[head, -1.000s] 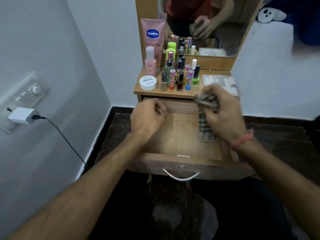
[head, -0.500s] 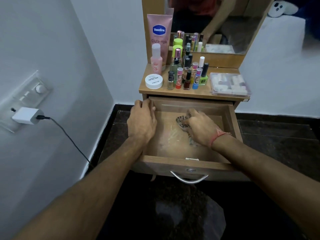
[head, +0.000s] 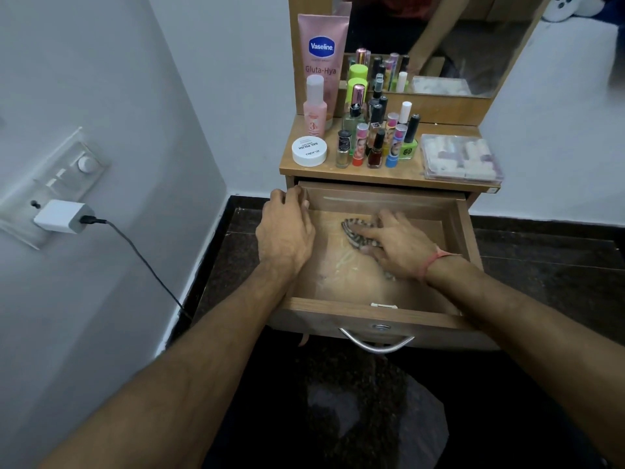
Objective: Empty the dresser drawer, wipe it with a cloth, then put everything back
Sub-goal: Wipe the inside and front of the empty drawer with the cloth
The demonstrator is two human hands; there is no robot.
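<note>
The wooden dresser drawer (head: 382, 319) is pulled out with nothing in it but a striped cloth (head: 355, 231). My right hand (head: 399, 245) lies flat on the cloth and presses it against the drawer floor near the middle back. My left hand (head: 287, 228) rests on the drawer's left wall, fingers over its rim near the back corner. On the dresser top stand a pink Vaseline tube (head: 323, 59), a pink bottle (head: 315, 106), a white round jar (head: 309, 150), several nail polish bottles (head: 377, 143) and a clear plastic box (head: 460, 157).
A mirror (head: 439, 42) rises behind the dresser top. The white wall on the left carries a switch plate with a white charger (head: 62, 216) and its black cable hanging down. The floor is dark tile. A metal handle (head: 375, 345) hangs on the drawer front.
My right hand brought the cloth from above the drawer down onto its floor and has shifted it slightly. My left hand went from a fist over the drawer to the left wall's rim.
</note>
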